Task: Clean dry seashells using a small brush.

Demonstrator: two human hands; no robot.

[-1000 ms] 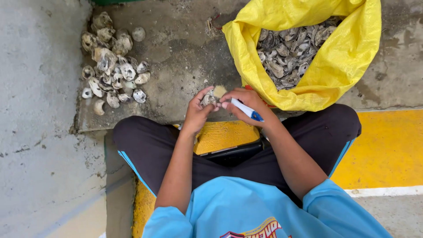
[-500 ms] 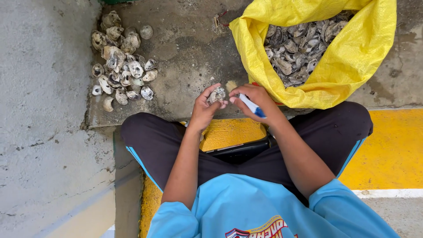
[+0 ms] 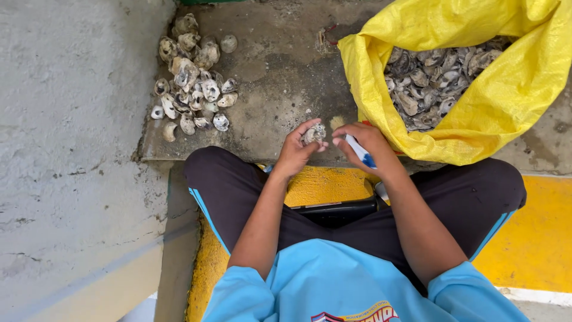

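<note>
My left hand [image 3: 296, 150] holds a grey oyster shell [image 3: 313, 133] up between thumb and fingers, over the concrete slab [image 3: 280, 83]. Close beside it, my right hand [image 3: 363, 143] grips a small tool with a blue and white handle [image 3: 360, 152], its tip pointing toward the shell. Both hands hover just in front of my crossed legs in dark trousers [image 3: 238, 191]. A yellow woven sack [image 3: 476, 113] full of grey oyster shells lies open to the right of my right hand.
A heap of pale shells [image 3: 193, 77] lies on the slab at the back left. A dark flat object [image 3: 336, 210] rests on my lap. Yellow painted floor [image 3: 536, 232] is under me; grey concrete wall [image 3: 65, 155] fills the left.
The view has drifted a little, so the pile and sack sit slightly further right. Both hands stay together with the shell and tool, fingers shifting slightly on the shell.
</note>
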